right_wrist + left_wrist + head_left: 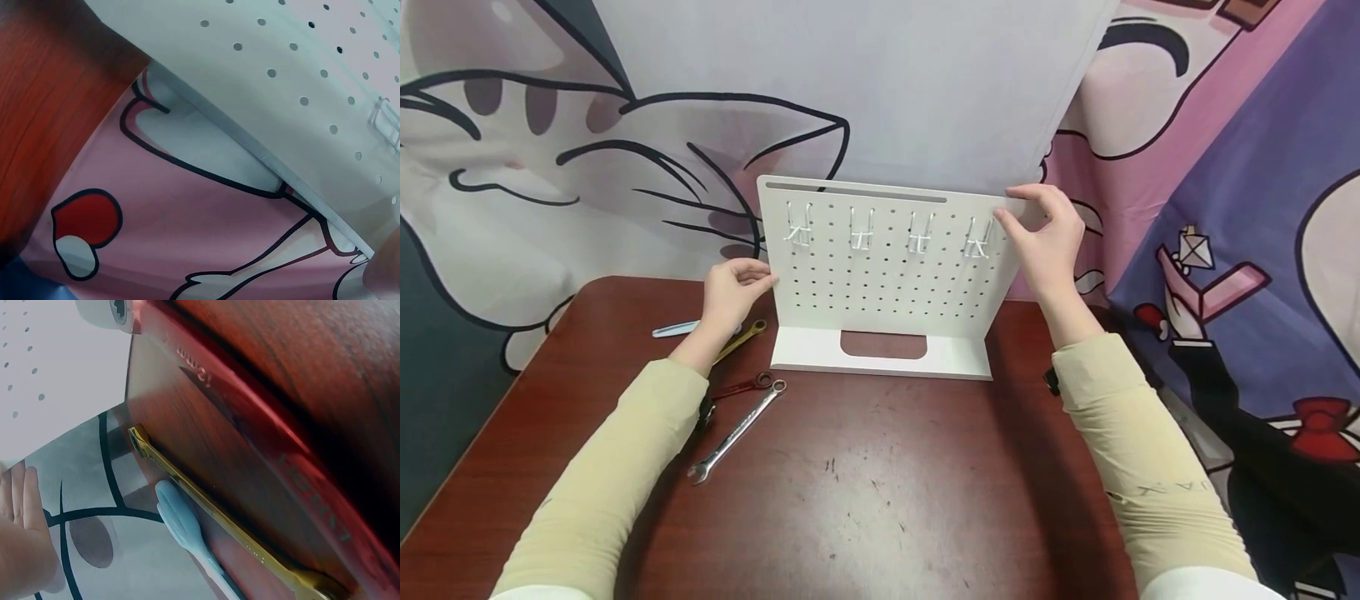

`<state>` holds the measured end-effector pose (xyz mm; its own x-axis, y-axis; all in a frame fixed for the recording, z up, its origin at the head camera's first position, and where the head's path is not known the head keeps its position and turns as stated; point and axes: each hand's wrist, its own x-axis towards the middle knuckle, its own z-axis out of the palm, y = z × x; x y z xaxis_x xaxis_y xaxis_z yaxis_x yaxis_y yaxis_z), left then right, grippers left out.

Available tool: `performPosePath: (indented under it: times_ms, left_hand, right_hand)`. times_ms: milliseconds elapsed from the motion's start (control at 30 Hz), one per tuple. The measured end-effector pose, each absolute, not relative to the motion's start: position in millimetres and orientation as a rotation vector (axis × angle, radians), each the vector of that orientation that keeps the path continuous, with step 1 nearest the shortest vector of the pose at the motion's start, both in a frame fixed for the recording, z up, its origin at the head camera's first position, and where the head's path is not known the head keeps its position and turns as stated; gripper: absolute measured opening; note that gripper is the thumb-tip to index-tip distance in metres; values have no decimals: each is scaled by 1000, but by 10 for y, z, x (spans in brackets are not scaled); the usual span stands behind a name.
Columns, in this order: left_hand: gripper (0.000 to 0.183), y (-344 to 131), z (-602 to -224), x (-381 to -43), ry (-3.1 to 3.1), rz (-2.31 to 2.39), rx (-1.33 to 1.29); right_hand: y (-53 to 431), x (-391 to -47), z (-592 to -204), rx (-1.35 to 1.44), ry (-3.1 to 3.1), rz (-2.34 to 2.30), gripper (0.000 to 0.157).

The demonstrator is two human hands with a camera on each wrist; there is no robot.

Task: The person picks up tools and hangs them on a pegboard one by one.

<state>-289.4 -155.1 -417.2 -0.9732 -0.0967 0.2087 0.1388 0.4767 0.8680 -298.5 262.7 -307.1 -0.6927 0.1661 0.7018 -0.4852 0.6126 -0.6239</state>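
A white pegboard (880,287) stands upright on its base, with several wire hooks (861,240) in a row near its top. My left hand (730,293) holds the board's left edge with thumb and fingers. At the upper right corner my right hand (1051,237) grips the board, thumb in front and fingers at the top edge. In the left wrist view my left fingers (25,494) lie at the board's edge, partly cut off. Only a bit of the right hand shows in the right wrist view.
Left of the board on the brown table (880,467) lie a silver combination wrench (737,433), a red wrench (250,419), a yellow wrench (212,509) and a light-blue handled item (181,515). A cartoon-printed cloth (925,83) hangs behind.
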Motion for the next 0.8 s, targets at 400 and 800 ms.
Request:
performPosePath:
  times_ms: [400,800]
  left_hand:
    - [25,-1650,-4187,-2807,-2514,-1463,-35]
    - [31,-1933,-4253,-2354,-2656,-1441,-142]
  right_hand:
    - [2656,-2997,-3149,304,-2038,1046,24]
    - [2671,-3003,-3149,309,-2055,1021,23]
